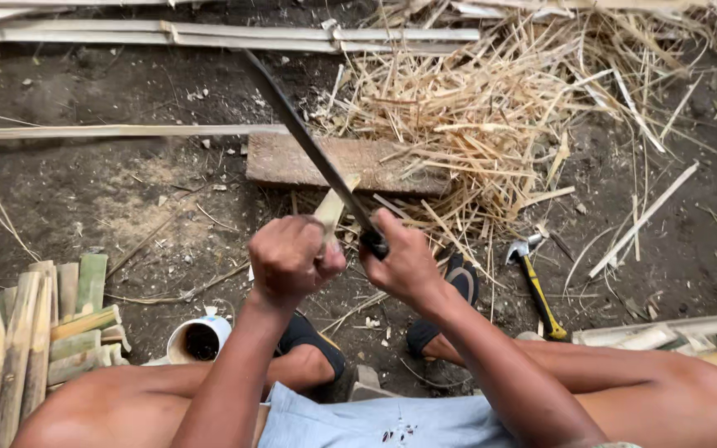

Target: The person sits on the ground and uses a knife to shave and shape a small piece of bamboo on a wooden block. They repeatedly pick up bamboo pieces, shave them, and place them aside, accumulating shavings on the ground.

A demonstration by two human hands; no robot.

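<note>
Gripping a short split piece of bamboo (330, 209), the left hand (292, 259) is closed into a fist around its lower end, so that only the pale upper tip of the piece shows above the knuckles. The right hand (404, 264) is wrapped tight around the dark handle of a long machete (313, 149), whose blade slants up and away to the left and crosses the bamboo piece just above the left hand's fingers. Both hands hang over bare dirt ground (109, 199), just in front of a flat wooden block (292, 159) that lies on it.

A heap of pale bamboo shavings (491, 108) spreads over the ground beyond and to the right of the block. Near the right hand, a hammer with a yellow and black handle (536, 286) lies on the dirt. At the lower left edge of the view, a stack of split bamboo pieces (35, 332) rests, with a white cup (198, 338) just beside it. Long bamboo strips (209, 33) lie across the far edge of the ground.
</note>
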